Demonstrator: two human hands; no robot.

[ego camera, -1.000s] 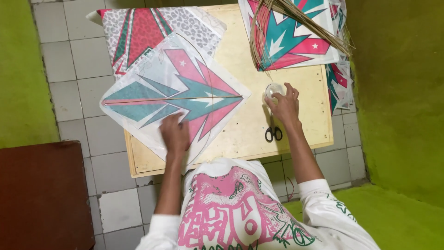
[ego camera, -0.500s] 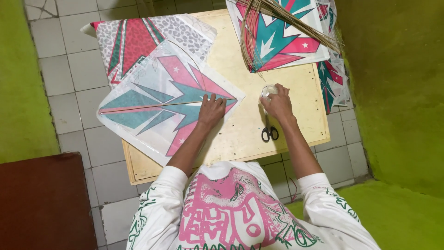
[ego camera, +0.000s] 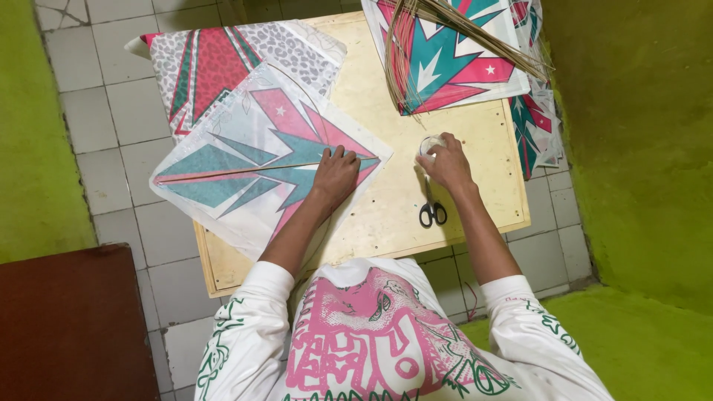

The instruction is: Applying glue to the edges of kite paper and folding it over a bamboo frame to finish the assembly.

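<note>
Fingers of left hand [ego camera: 336, 176] lie flat, pressing the kite sheet [ego camera: 260, 160] beside its thin stick; right hand [ego camera: 445, 163] closed around a tape roll [ego camera: 428, 145], scissors [ego camera: 433, 213] just below. Risk: thin sheet shifts or creases if pressure slips. Stick bundle [ego camera: 445, 30] beyond.

I sit above a floor of pale grey square tiles [ego camera: 111, 126] with dark grout lines. Bright green walls [ego camera: 639, 148] enclose the space on my left and right. A low, light wooden board table [ego camera: 475, 134] stands on the tiles ahead. A dark reddish-brown wooden surface [ego camera: 70, 327] occupies my lower left. Lighting is even.
</note>
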